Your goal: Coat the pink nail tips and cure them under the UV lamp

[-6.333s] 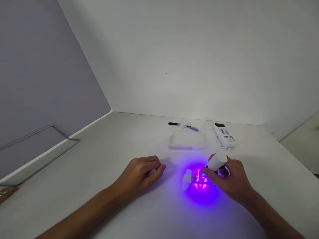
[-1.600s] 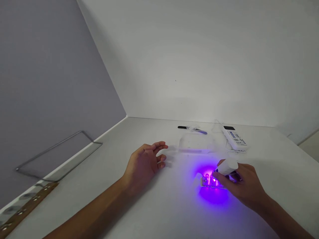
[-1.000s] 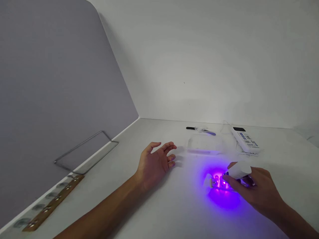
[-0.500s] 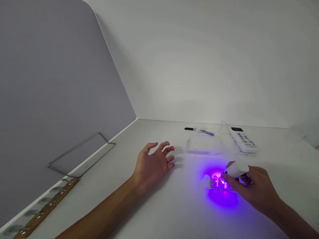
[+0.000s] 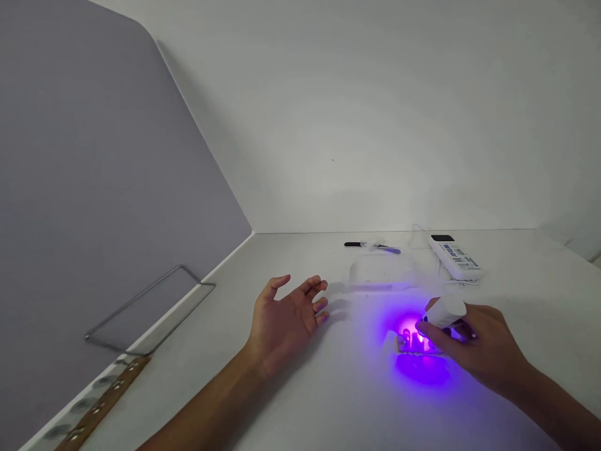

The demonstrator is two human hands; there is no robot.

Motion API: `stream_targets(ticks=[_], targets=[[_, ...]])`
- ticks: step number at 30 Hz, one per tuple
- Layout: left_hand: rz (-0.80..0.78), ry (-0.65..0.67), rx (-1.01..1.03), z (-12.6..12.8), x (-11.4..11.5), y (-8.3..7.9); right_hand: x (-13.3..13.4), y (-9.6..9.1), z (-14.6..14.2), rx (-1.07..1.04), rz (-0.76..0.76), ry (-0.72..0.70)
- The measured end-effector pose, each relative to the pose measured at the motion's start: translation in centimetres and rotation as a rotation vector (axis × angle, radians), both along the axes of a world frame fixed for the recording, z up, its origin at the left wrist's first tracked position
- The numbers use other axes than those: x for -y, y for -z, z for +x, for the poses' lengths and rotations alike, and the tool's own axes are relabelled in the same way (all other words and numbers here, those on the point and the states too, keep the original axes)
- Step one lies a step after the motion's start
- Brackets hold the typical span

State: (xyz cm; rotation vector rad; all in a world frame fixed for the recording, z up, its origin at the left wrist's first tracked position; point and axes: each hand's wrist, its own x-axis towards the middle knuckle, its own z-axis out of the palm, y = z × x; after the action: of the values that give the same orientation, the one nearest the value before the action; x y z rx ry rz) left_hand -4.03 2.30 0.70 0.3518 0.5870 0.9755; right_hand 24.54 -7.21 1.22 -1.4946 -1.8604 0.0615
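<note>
My right hand point(image 5: 486, 341) is wrapped around a small white UV lamp point(image 5: 448, 309), tilted down to the left. Its bright purple light falls on a low pale strip point(image 5: 400, 344) carrying several small upright pieces, which I cannot make out in the glare. The strip's right end is hidden behind my fingers. Over the table at centre, my left hand point(image 5: 284, 322) rests palm up with its fingers spread and slightly curled, holding nothing. A shallow clear tray point(image 5: 382, 274) lies beyond the two hands, nearest the left fingertips.
Behind the tray lie slim black and bluish tools point(image 5: 373, 247). A white power bank point(image 5: 454, 258) with a dark display and a white cable sits at the back right. On the left are a bent metal wire frame point(image 5: 150, 304) and a brown strip with metal studs point(image 5: 106, 401).
The view has shifted slightly. Some fingers of my left hand have drawn closer together. My right hand keeps the lamp over the strip, its light still on.
</note>
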Motion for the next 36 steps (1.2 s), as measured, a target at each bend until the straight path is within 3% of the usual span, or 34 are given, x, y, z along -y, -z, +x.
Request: stream_targets(ticks=[18, 22, 28, 36], targets=[[0.005, -0.044, -0.049, 0.1, 0.22, -0.4, -0.4, 0.01, 0.47, -0.072, 0.038, -0.075], [0.008, -0.038, -0.066, 0.22, 0.31, -0.62, -0.41, 0.06, 0.37, -0.094, -0.032, -0.081], [-0.024, -0.138, -0.128, 0.64, 0.31, -0.97, -0.09, -0.12, 0.37, -0.168, -0.168, -0.085], [-0.013, -0.126, -0.17, 0.28, 0.35, -0.9, -0.32, -0.28, 0.46, -0.171, -0.173, -0.091]])
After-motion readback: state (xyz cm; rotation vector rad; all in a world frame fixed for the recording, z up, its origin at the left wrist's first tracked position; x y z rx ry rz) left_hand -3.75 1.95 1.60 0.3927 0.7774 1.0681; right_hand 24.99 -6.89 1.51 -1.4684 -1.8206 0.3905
